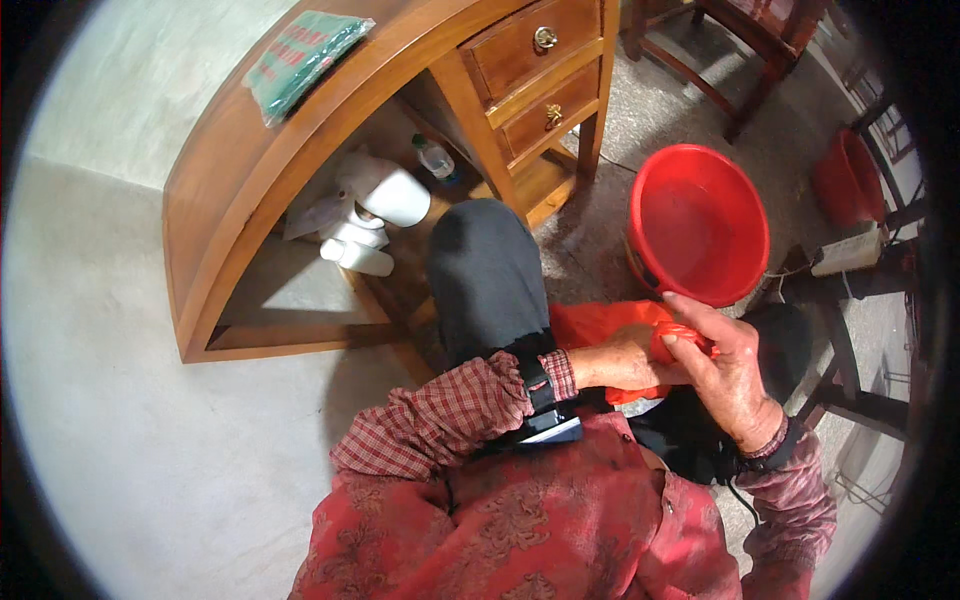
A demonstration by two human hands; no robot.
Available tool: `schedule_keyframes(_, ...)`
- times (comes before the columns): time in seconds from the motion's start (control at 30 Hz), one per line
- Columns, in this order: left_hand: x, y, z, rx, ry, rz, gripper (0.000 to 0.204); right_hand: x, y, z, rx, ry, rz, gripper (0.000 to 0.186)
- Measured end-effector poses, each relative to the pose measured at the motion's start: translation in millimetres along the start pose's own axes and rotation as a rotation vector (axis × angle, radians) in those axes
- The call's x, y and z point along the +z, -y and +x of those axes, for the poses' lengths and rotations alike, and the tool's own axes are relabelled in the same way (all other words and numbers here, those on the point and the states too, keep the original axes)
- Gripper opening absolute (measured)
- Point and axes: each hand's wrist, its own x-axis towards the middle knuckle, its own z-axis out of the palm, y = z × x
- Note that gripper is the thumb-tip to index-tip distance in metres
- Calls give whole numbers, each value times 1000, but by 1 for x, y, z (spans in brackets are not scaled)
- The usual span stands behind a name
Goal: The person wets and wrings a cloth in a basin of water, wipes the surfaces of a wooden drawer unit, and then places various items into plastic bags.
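Note:
Over my lap, a thin orange-red plastic bag [585, 322] is bunched up, with part of it hanging below my hands. My left hand [630, 358] is closed round its gathered part; the left fingertips are hidden behind my right hand. From the right, my right hand [730, 365] reaches over the bunch, its thumb against the red plastic and its index finger stretched toward the basin. Just beyond my hands stands a round red basin [755, 235] on the floor, with what looks like some water in it.
To the left is a curved wooden desk [215, 215] with drawers [535, 50]. A green plastic packet [305, 60] lies on top. White bottles [365, 258] and a clear bottle [435, 160] sit inside. Wooden chairs [740, 45] and another red bucket [848, 180] stand at right.

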Motion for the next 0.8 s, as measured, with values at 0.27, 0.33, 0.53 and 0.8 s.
schedule_keyframes(0.27, -31, -4, -5, -173, 121, -300, 44, -39, -39, -12, -30, 194, -173, 46)
schedule_keyframes(0.33, -27, 2, -6, -118, 21, -422, 43, -39, -37, -17, 191, 297, -63, 36)
schedule_keyframes(0.53, -26, -3, 2, -286, -60, -545, 31, -32, -55, -27, 667, 165, 606, 22)
schedule_keyframes(0.8, -24, 10, 4, -27, 2, -879, 32, 6, -59, -34, 448, 92, 474, 33)
